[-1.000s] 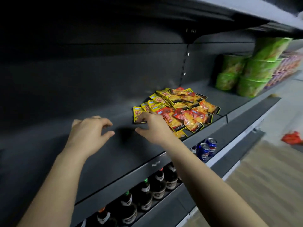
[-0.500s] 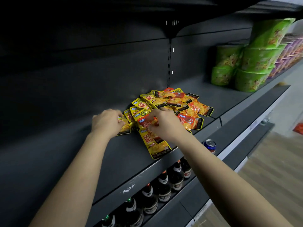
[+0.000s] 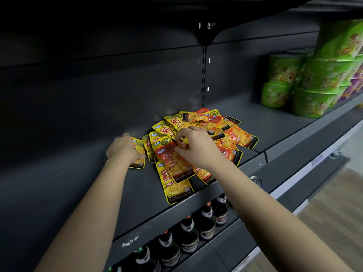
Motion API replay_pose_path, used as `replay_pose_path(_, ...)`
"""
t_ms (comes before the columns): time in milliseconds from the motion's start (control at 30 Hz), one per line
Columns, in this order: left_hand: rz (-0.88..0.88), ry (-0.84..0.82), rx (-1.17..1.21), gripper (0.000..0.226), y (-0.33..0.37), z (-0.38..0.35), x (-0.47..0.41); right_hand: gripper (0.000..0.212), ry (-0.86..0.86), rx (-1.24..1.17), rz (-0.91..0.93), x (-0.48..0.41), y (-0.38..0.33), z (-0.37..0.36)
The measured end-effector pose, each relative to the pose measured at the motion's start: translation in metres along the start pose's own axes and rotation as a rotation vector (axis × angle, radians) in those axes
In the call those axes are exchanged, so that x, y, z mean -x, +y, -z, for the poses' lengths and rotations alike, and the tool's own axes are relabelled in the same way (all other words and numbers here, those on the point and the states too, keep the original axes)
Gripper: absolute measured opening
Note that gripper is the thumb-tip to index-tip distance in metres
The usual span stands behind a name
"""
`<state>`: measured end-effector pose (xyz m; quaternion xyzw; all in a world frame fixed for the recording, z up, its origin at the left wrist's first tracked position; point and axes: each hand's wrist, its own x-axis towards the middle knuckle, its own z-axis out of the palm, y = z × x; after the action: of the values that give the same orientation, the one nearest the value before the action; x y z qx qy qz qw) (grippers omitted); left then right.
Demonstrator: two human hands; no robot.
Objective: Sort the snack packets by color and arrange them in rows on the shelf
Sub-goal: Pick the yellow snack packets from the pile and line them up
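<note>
The pile (image 3: 206, 122) of yellow and red packets lies unsorted on the dark shelf (image 3: 78, 183), near the middle, just in front of the slotted upright of the back wall.

The yellow packet (image 3: 174, 187) lies flat at the front. Its long axis goes from the back to the front and leans a little to the right. Its black band, with the word "KONCHEW", points to the front edge of the shelf and reaches it.

The red packet (image 3: 172, 163) lies partly on top of it. Its axis is more diagonal, and its "KONCHEW" band points to the front right.

On the right side of the pile an orange packet (image 3: 240, 137) points its band to the right. The same brand can be read there.

The packets also carry large Chinese characters and a small blue label, too small to read surely.

The right hand (image 3: 196, 148) has curled fingers, and thumb and forefinger pinch the top edge of the red packet.

The left hand (image 3: 125, 148) is blurred and lies over a yellow left packet (image 3: 139, 147) at the left edge of the pile. One cannot tell if it grips or only presses.

Green bowls (image 3: 312, 91) are stacked far right on the shelf. Bottles (image 3: 188, 232) and a can (image 3: 256, 180) stand on the level below.
</note>
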<state>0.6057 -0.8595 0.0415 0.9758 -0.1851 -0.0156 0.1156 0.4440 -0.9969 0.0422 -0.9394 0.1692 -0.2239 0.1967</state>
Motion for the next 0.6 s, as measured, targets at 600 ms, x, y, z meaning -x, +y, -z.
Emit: replay_pose_path(600,-0.297,-0.246,1.269,0.035,0.014,0.025,0.087,0.023,-0.140,-0.913,0.049,-0.007,-0.021,0.005)
